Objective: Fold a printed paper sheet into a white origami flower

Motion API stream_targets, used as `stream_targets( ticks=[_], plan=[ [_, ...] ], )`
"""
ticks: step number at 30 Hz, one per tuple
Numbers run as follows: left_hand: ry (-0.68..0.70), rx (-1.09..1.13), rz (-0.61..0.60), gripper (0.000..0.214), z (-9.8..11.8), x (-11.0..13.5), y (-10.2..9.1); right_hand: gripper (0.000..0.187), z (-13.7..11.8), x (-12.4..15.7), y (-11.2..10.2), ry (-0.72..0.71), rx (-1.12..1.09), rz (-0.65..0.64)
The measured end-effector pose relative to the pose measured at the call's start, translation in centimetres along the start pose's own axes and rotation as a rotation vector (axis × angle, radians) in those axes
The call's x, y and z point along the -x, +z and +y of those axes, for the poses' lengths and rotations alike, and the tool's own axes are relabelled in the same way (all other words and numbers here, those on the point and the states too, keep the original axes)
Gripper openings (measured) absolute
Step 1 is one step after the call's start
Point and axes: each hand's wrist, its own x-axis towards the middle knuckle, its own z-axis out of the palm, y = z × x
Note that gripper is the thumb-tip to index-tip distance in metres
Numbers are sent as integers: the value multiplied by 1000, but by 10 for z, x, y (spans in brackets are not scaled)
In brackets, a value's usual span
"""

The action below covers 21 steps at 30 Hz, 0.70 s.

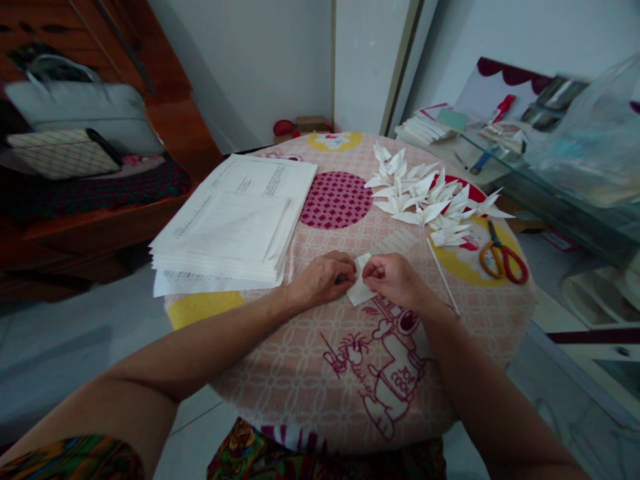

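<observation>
While left hand (325, 277) and right hand (393, 279) pinch folded paper (359, 293) | scissors (503, 259) lie right

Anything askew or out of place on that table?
Yes: the paper stack hangs past the left rim of the round table, and its bottom sheet juts out askew. Nothing looks spilled or damaged. The left hand and right hand both pinch a small paper piece.

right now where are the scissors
In the head view the scissors lie near the right edge of the table, just right of the folded paper shapes and beyond the right hand, which pinches a paper piece.
</observation>
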Motion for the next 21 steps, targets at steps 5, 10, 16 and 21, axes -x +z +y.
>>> stream_targets(
  ticks=[5,10,16,21],
  plan=[
    [-32,9,7,7,3,0,2,7,3,-9,13,-41,176,63],
    [-84,-23,29,7,8,-1,5,9,3,-8,13,-21,196,63],
    [-137,27,-9,16,3,-4,0,8,1,-8,14,7,254,52],
    [-104,67,-48,23,-2,-4,-7,7,-2,-8,15,27,310,62]
  ],
)
